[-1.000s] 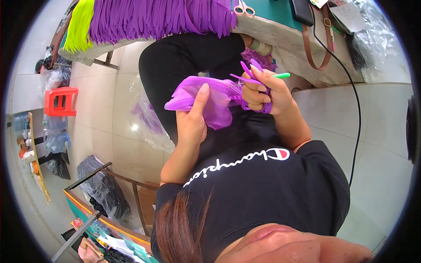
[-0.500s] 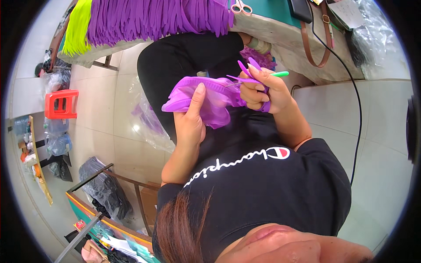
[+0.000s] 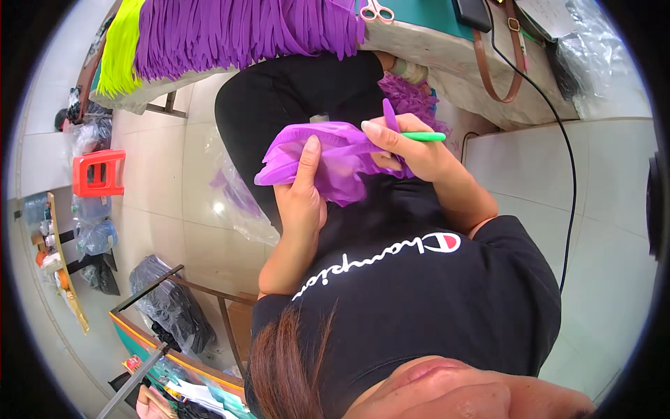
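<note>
My left hand [image 3: 301, 192] is closed on a purple, sheer mesh piece [image 3: 338, 171] with a thicker ribbed band along its upper edge. The thumb presses on that band, and the mesh hangs loosely over my lap. At the right end of the mesh is my right hand [image 3: 415, 157], closed round a thin tool with a green handle [image 3: 424, 137]. Its working end is hidden by the fingers and the mesh. A purple strip [image 3: 389, 114] sticks up from between the fingers of this hand.
Bundles of purple strips [image 3: 244, 31] and lime strips [image 3: 120, 52] hang over the table's edge. Pink-handled scissors [image 3: 377, 11], a black device [image 3: 472, 12] and a brown strap [image 3: 488, 73] lie there too. A black cable [image 3: 555, 115] runs down right; a red stool [image 3: 98, 183] stands left.
My right hand has moved left against the mesh, and the tool's metal shaft, visible before, is now hidden. Fewer purple strip ends show above the fingers. My left hand has barely moved.
</note>
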The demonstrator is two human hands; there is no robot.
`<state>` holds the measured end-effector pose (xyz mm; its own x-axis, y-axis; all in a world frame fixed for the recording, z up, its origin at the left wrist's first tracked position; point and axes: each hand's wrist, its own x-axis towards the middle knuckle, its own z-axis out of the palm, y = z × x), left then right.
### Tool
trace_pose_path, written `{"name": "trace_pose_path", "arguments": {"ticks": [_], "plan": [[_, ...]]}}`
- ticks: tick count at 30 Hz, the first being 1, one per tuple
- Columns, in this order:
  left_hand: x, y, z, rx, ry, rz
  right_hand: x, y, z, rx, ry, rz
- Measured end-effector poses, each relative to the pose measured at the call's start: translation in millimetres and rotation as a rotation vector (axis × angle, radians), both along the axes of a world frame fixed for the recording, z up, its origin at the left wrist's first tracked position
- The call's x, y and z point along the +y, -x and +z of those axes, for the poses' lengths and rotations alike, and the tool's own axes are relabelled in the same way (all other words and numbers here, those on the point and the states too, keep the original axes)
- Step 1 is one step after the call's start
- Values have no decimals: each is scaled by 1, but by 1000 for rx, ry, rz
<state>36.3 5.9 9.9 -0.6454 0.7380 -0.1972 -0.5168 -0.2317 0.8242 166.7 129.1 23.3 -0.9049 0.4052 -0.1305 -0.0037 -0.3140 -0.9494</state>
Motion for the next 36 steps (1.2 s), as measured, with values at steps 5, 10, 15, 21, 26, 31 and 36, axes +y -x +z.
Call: {"name": "trace_pose_path", "arguments": {"ticks": [5, 10, 15, 21, 26, 31, 36], "plan": [[1, 10, 4, -137, 27, -204, 28, -5, 4, 85, -67, -382], [-4, 18, -4, -233, 45, -457, 36, -6, 12, 109, 19, -259], [-2, 13, -4, -180, 47, -419, 22, -7, 13, 147, -21, -144], [-2, 14, -3, -262, 39, -402, 21, -12, 8, 136, 182, -157], [0, 20, -4, -254, 19, -355, 29, -19, 14, 220, 422, -42], [-4, 51, -6, -206, -177, -308, 75, -52, 56, 732, 67, -78], [-61, 122, -13, -285, -337, -168, 118, -98, 129, 1078, 424, -160]]}}
